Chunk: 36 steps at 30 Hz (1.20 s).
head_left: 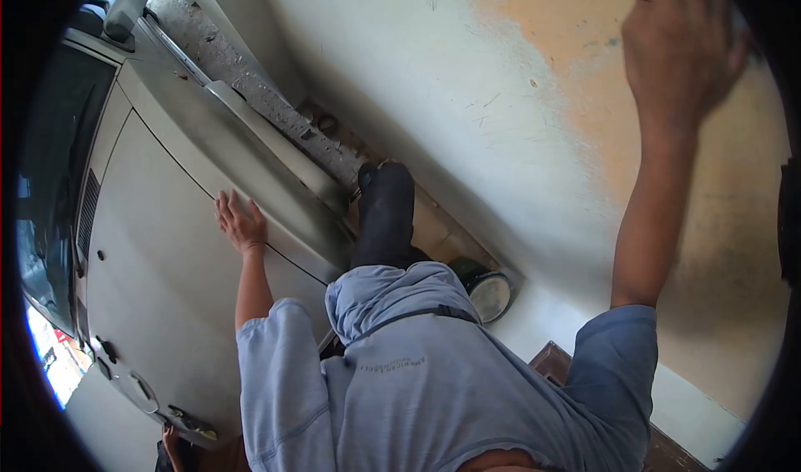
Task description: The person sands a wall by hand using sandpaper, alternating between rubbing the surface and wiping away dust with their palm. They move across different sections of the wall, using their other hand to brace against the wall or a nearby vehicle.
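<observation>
My left hand (242,222) lies on the pale hood (167,230) of a car, fingers somewhat spread, with nothing visible in it. My right hand (680,55) is raised at the upper right, against or close to a wall (467,96) with pale and bare tan patches. Motion blurs this hand, and the frame's top edge cuts off its fingertips. Whether it holds anything is hidden.
A round container (490,295) with a whitish top stands near the wall's foot beside my legs. Rubble (242,63) lies in the narrow gap between car and wall. Another person's hand (170,435) shows near the car's front, lower left.
</observation>
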Tool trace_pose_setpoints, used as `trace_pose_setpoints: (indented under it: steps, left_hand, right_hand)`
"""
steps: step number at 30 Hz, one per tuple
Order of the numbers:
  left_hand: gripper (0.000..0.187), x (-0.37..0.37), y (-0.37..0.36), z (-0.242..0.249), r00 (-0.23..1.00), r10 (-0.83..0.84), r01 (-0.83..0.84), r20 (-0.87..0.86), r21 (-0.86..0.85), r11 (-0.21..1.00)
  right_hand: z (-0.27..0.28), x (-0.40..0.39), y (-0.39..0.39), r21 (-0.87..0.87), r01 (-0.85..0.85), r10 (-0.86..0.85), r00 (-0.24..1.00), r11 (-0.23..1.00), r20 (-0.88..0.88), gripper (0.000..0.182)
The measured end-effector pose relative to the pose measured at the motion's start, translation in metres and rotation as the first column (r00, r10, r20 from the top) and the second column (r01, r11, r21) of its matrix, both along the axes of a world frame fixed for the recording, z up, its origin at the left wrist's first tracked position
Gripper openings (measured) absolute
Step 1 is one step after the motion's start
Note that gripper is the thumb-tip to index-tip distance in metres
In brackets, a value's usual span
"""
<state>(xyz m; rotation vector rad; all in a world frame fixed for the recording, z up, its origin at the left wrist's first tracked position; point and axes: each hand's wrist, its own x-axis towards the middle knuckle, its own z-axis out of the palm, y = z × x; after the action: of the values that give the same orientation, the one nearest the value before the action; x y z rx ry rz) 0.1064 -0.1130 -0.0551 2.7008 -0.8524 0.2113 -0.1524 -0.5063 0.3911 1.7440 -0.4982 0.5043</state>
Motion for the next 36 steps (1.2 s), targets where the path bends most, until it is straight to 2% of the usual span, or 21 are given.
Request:
trace_pose_setpoints:
  steps: [3, 5, 6, 7, 8, 9, 11, 13, 17, 19, 21, 22, 23, 24, 25, 26, 27, 28, 30, 32, 36]
  left_hand:
    - [0.051, 0.001, -0.002, 0.0, 0.999, 0.016, -0.013, -0.032, 0.109, 0.994]
    - [0.053, 0.002, 0.003, -0.002, 0.998, 0.025, -0.016, -0.062, 0.142, 0.99]
    - [0.054, 0.002, 0.002, 0.0, 0.997, 0.013, -0.003, -0.071, 0.14, 0.99]
    - [0.054, 0.003, 0.001, 0.0, 0.997, 0.0, 0.011, -0.077, 0.133, 0.991]
    - [0.054, 0.004, 0.001, -0.001, 0.996, -0.003, 0.013, -0.084, 0.125, 0.992]
    - [0.054, 0.004, 0.001, -0.001, 0.997, -0.003, 0.012, -0.073, 0.124, 0.992]
    - [0.053, 0.004, 0.001, -0.003, 0.996, -0.003, 0.017, -0.091, 0.157, 0.988]
    - [0.051, 0.007, 0.0, -0.003, 0.996, -0.015, 0.026, -0.084, 0.137, 0.99]
    - [0.048, 0.003, 0.002, -0.001, 0.995, -0.021, 0.027, -0.102, 0.058, 0.998]
    - [0.043, 0.01, 0.006, 0.009, 0.999, -0.01, 0.012, -0.036, 0.05, 0.999]
    - [0.039, 0.028, 0.009, 0.016, 0.978, -0.089, 0.112, -0.186, 0.119, 0.987]
    - [0.034, 0.068, 0.02, 0.012, 0.909, -0.246, 0.291, -0.337, 0.09, 0.952]
    - [0.04, 0.101, 0.018, 0.032, 0.883, -0.311, 0.387, -0.351, 0.172, 0.906]
    - [0.046, 0.131, 0.024, 0.058, 0.854, -0.357, 0.468, -0.378, 0.263, 0.843]
    - [0.046, 0.159, 0.034, 0.07, 0.846, -0.356, 0.479, -0.398, 0.27, 0.835]
    - [0.055, 0.191, 0.034, 0.078, 0.831, -0.488, 0.553, -0.268, 0.292, 0.78]
    - [0.064, 0.213, 0.03, 0.077, 0.779, -0.612, 0.618, -0.133, 0.324, 0.716]
    - [0.064, 0.223, 0.029, 0.07, 0.772, -0.62, 0.627, -0.141, 0.328, 0.706]
    - [0.08, 0.232, 0.038, 0.059, 0.635, -0.597, 0.772, -0.491, 0.377, 0.512]
    - [0.081, 0.231, 0.045, 0.05, 0.642, -0.661, 0.766, -0.389, 0.371, 0.526]
    - [0.08, 0.233, 0.048, 0.042, 0.619, -0.688, 0.785, -0.378, 0.311, 0.535]
  right_hand:
    - [0.01, 0.005, -0.006, -0.009, 0.22, -0.214, 0.96, 0.976, 0.18, 0.034]
    - [0.0, 0.003, -0.009, 0.051, 0.149, -0.157, 0.958, 0.988, 0.24, 0.04]
    - [0.004, 0.014, 0.006, -0.132, 0.583, -0.569, 0.812, 0.802, 0.132, 0.048]
    - [0.002, 0.016, 0.001, -0.133, 0.571, -0.556, 0.82, 0.81, 0.137, 0.048]
    - [-0.004, 0.007, -0.008, 0.008, 0.368, -0.361, 0.908, 0.93, 0.213, 0.048]
    - [-0.005, 0.002, -0.012, 0.127, 0.133, -0.168, 0.933, 0.983, 0.318, 0.048]
    - [-0.004, 0.004, -0.007, 0.127, 0.189, -0.22, 0.923, 0.974, 0.317, 0.048]
    - [0.002, 0.014, 0.007, -0.094, 0.593, -0.578, 0.803, 0.8, 0.145, 0.048]
    - [0.005, 0.013, 0.006, -0.101, 0.55, -0.531, 0.831, 0.829, 0.164, 0.049]
    - [0.004, 0.015, 0.006, -0.112, 0.59, -0.569, 0.804, 0.799, 0.175, 0.049]
    - [0.006, 0.015, 0.004, -0.122, 0.533, -0.507, 0.841, 0.837, 0.19, 0.05]
    - [0.008, 0.022, 0.01, -0.16, 0.661, -0.64, 0.75, 0.733, 0.167, 0.05]
    - [0.01, 0.029, 0.018, -0.203, 0.764, -0.755, 0.642, 0.613, 0.137, 0.051]
    - [0.01, 0.025, 0.018, -0.213, 0.768, -0.767, 0.633, 0.604, 0.108, 0.051]
    - [0.012, 0.009, 0.005, -0.176, 0.575, -0.566, 0.818, 0.799, 0.103, 0.053]
    - [0.014, -0.008, -0.012, -0.14, 0.337, -0.32, 0.939, 0.931, 0.128, 0.055]
    - [0.014, -0.009, -0.016, -0.12, 0.214, -0.196, 0.97, 0.969, 0.147, 0.056]
    - [0.013, -0.009, -0.021, -0.103, 0.084, -0.067, 0.985, 0.991, 0.16, 0.057]
    - [0.014, -0.004, -0.015, -0.124, 0.061, -0.044, 0.99, 0.99, 0.137, 0.06]
    - [0.012, -0.004, -0.014, -0.123, 0.048, -0.032, 0.992, 0.991, 0.126, 0.062]
    - [0.016, -0.012, -0.008, -0.123, 0.064, -0.051, 0.993, 0.99, 0.111, 0.06]
